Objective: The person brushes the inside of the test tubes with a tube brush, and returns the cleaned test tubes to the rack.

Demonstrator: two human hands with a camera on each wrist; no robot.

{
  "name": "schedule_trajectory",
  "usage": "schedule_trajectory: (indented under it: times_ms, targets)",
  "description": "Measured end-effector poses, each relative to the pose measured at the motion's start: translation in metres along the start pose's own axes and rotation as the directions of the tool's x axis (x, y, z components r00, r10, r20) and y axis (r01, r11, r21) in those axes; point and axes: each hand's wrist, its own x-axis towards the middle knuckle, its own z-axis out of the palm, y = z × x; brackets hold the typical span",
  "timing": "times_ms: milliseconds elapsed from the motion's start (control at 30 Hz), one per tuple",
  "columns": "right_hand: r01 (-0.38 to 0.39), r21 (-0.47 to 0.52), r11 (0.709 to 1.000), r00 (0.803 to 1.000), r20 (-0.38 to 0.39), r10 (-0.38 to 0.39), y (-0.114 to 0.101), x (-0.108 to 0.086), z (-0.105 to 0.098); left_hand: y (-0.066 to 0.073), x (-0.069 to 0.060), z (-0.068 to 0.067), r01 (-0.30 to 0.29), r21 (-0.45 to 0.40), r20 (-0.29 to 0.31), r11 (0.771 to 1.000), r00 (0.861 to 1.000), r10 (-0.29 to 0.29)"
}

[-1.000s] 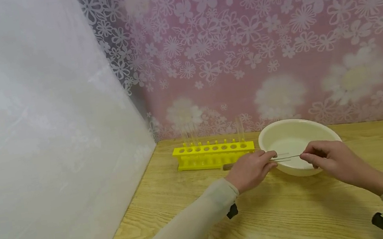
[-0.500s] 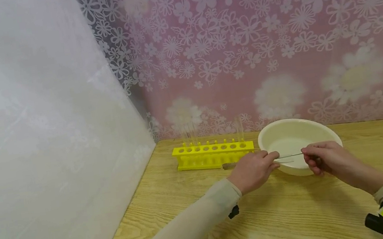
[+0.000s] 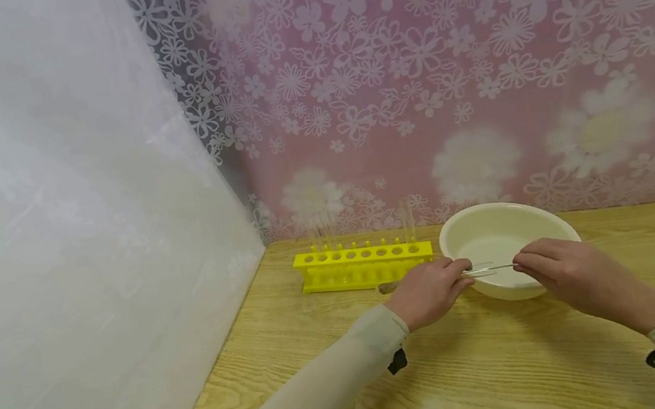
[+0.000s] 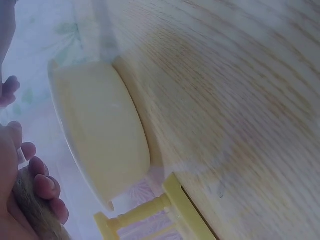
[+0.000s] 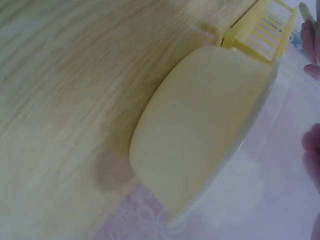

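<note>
My left hand (image 3: 429,293) grips a clear glass test tube (image 3: 483,273), held sideways over the near left rim of a cream basin (image 3: 518,286). Inside the tube sits a test tube brush; its brownish bristles (image 4: 37,207) show past the palm in the left wrist view, and its thin wire handle (image 3: 504,267) comes out of the tube toward the right. My right hand (image 3: 570,275) pinches the end of that wire between thumb and fingers, above the basin's near right side. In the right wrist view only fingertips (image 5: 312,155) appear at the edge.
A yellow test tube rack (image 3: 362,253) stands just left of the basin, with upright clear tubes (image 3: 408,221) at both its ends. A white sheet (image 3: 86,231) hangs on the left, and a pink flowered cloth (image 3: 354,124) hangs behind the wooden table (image 3: 465,381).
My right hand shifts a little right, then back left, and its wrist turns while pinching the wire. The left hand with the tube stays nearly in place.
</note>
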Motion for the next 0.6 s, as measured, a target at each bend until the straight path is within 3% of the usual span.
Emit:
schedule_trajectory:
  times_ms: [67,133,167,233,300,400,500,567,600]
  targets:
    - [-0.035,0.054,0.998,0.999,0.012,0.034,0.0,-0.001,-0.001,-0.001,0.0,0.0,-0.01,-0.004,-0.004,1.0,1.0,0.01]
    - [-0.129,0.166,0.978,0.991,0.056,0.122,-0.002,-0.002,-0.002,-0.001,0.0,0.001,-0.02,-0.004,-0.013,1.0,1.0,0.02]
    - [-0.193,0.228,0.954,0.98,0.089,0.177,-0.004,-0.002,-0.002,-0.002,0.0,0.001,-0.024,-0.001,-0.018,1.0,1.0,0.024]
    - [-0.337,0.348,0.875,0.94,0.166,0.297,-0.006,-0.001,-0.003,-0.002,-0.001,0.001,-0.033,0.007,-0.03,0.999,0.999,0.033]
    - [-0.491,0.427,0.759,0.871,0.271,0.41,-0.009,0.0,-0.004,-0.002,-0.002,0.001,-0.037,0.015,-0.038,0.999,0.999,0.037]
    - [-0.679,0.48,0.555,0.734,0.446,0.512,-0.009,0.004,-0.007,-0.002,-0.002,0.001,-0.036,0.031,-0.042,0.999,0.998,0.037]
    - [-0.805,0.489,0.336,0.591,0.604,0.535,-0.007,0.008,-0.009,-0.001,-0.001,0.001,-0.029,0.049,-0.039,0.998,0.999,0.031]
    - [-0.846,0.488,0.217,0.524,0.679,0.514,-0.005,0.01,-0.009,-0.001,-0.001,0.0,-0.027,0.062,-0.037,0.998,0.999,0.029]
    - [-0.857,0.487,0.17,0.502,0.709,0.495,-0.004,0.01,-0.009,0.0,-0.001,0.0,-0.026,0.07,-0.035,0.997,0.999,0.028]
